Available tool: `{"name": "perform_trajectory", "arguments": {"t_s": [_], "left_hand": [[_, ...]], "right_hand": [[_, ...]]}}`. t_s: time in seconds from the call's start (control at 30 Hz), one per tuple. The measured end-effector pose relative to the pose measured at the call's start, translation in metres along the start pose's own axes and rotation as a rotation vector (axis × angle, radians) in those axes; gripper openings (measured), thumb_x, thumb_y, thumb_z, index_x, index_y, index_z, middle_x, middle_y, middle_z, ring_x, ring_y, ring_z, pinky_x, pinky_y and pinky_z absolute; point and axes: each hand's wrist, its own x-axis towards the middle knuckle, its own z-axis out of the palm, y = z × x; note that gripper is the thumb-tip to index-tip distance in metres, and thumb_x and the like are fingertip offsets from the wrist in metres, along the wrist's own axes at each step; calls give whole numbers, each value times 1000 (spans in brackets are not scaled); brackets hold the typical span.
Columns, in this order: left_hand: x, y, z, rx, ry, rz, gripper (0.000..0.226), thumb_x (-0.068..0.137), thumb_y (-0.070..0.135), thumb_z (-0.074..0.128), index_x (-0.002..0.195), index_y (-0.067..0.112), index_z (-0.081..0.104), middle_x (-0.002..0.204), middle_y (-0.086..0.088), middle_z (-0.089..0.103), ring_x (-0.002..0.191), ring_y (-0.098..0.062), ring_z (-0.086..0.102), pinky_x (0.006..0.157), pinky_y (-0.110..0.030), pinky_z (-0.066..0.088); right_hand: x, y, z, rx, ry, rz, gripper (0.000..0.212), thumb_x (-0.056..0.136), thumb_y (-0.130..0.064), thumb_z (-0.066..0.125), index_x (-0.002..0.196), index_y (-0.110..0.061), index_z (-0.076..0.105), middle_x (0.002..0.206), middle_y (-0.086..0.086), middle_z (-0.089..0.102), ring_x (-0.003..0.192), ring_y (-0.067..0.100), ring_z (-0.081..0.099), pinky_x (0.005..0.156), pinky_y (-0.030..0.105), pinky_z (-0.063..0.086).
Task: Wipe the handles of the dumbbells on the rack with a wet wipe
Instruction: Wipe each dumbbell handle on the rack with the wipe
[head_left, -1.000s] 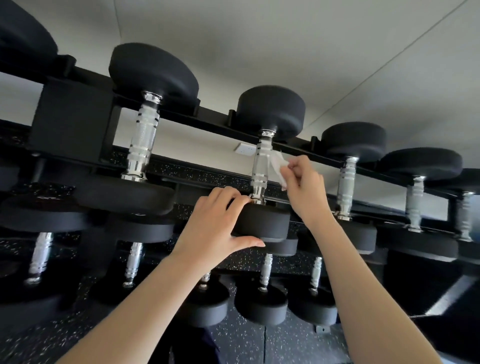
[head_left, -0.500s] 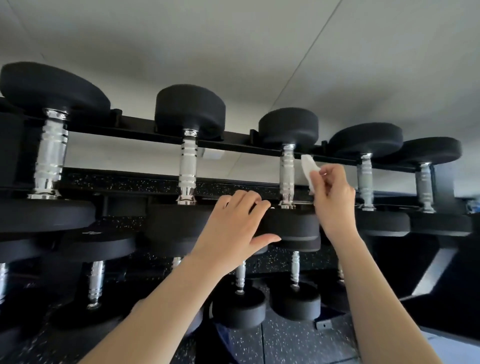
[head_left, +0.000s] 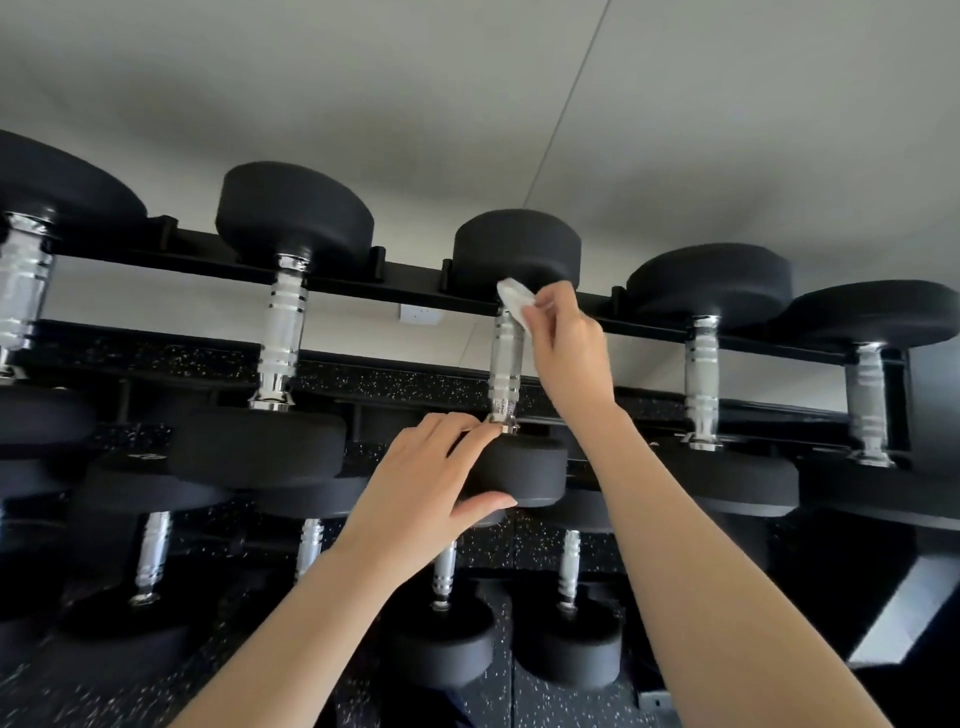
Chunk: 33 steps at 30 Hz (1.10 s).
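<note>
A black rack (head_left: 410, 285) fills the width of the view, and its top tier carries a row of dumbbells lying with their handles pointing away from the person, one black head near and one far. A lower tier of dumbbells (head_left: 447, 639) sits below, well apart from the work. The task's thing is the middle dumbbell (head_left: 524, 470) of the top row. The left hand (head_left: 426, 499) grasps its near head, fingers curled over the upper edge and thumb hooked under the front face, and looks to be steadying it. The right hand (head_left: 569, 353) is beside the chrome handle (head_left: 506, 364), on its right, and is the nearer of the two to the bare metal. It pinches the wet wipe (head_left: 514, 301) between thumb and fingertips and holds it against the far end of the handle, just under the far head. The handle's long axis runs from that point straight back toward the person, so the unwiped length appears to lie below the wipe, toward the left hand. The far head and the rack's rail block any travel farther away, and the left fingertips lie close to the near collar, where a stroke would likely end. The neighbouring dumbbell (head_left: 283, 332) on the left and the one on the right (head_left: 701, 379) stand clear
</note>
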Motion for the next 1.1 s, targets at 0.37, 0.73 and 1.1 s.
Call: {"name": "perform_trajectory", "arguments": {"t_s": [0.37,0.73,1.1], "left_hand": [[-2,-2,5,-43,32,-25,58,83,60,46,124,21,51,117,6,53,107,-15,50,84,-33,48],[-1,-5,7,-69,37,-12,57,83,62,44,125,23,46,116,7,52,106,-13,48,84,-27,40],[0,-7,9,-75,45,-5,59,82,64,45,124,23,48,114,6,52,103,-15,49,81,-30,43]], "right_hand": [[6,1,30,-39,337,28,8,86,-17,64,92,-12,67,93,10,54,86,25,51,71,41,50],[12,-9,26,133,191,55,9,82,0,64,88,-4,69,94,7,60,83,18,59,76,30,52],[-39,-8,-4,155,-210,84,8,74,-3,75,76,-9,70,80,-4,59,65,-1,53,68,9,45]]}}
